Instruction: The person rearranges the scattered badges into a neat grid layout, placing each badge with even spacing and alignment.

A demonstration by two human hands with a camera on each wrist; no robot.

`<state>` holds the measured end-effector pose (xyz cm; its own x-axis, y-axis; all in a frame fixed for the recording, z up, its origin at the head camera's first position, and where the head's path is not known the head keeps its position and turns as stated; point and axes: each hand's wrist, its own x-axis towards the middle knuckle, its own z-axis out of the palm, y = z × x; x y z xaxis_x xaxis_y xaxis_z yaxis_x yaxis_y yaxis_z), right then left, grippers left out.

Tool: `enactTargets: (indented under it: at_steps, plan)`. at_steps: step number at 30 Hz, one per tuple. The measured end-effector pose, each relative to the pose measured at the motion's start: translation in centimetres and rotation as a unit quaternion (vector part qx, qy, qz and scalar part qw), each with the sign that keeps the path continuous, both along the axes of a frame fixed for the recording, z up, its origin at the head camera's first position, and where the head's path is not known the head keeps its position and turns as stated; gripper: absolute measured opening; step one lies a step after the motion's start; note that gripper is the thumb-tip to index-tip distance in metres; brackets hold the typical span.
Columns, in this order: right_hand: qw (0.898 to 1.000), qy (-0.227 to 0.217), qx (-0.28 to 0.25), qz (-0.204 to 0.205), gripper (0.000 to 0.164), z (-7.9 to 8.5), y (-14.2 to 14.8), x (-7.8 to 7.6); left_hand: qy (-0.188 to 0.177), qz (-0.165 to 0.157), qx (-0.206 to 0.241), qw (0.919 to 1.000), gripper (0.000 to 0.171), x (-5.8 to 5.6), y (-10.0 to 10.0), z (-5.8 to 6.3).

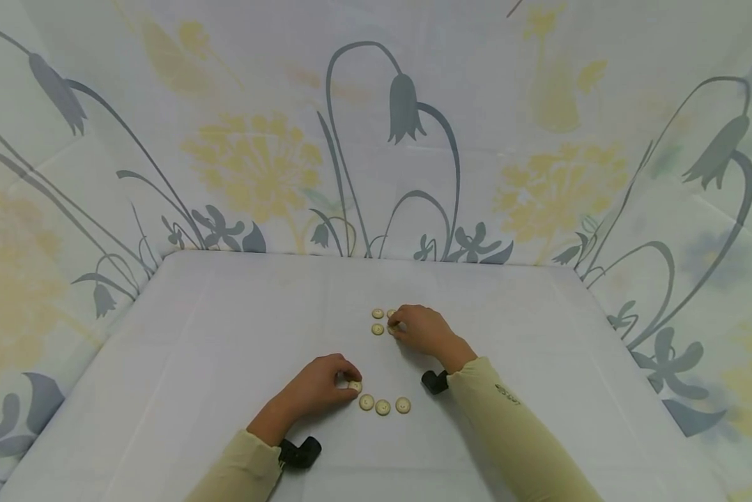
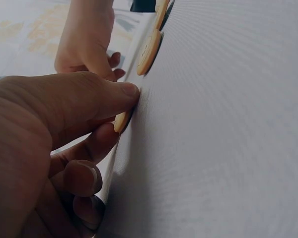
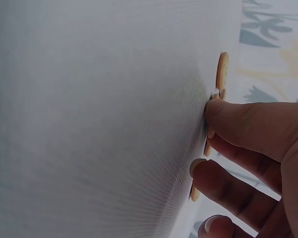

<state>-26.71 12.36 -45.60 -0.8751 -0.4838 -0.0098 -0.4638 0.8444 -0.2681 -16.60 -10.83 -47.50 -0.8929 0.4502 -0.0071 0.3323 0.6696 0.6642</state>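
My left hand pinches a pale wooden button between thumb and forefinger, low on the white cloth. In the left wrist view that button shows edge-on beneath the thumb. Right of it three more buttons lie in a shallow curve: a near one, a middle one and a right one. Farther back, my right hand has thumb and forefinger around another button, partly covered by the fingers. Beside it lie two buttons at left, an upper and a lower, and one behind the fingertips.
A white cloth-covered table spreads beneath both hands. Its back and sides meet hanging fabric printed with grey and yellow flowers. Black wrist cameras sit by the left cuff and the right cuff.
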Motion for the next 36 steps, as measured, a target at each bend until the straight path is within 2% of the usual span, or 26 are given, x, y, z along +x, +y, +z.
enactTargets:
  at_steps: [14,23,36]
  plan:
    - [1.0,-0.023,-0.012,-0.004,0.021,-0.1,0.2,-0.4,-0.002,0.008,0.002,1.0,0.015,0.3,0.0,0.0]
    - [1.0,-0.015,-0.001,-0.002,0.021,-0.4,0.3,-0.3,0.0,0.008,0.001,1.0,0.015,0.3,0.1,-0.2]
    - [1.0,-0.002,0.007,0.017,0.019,1.0,0.7,1.2,-0.007,0.007,-0.004,0.9999,0.016,0.2,0.1,0.0]
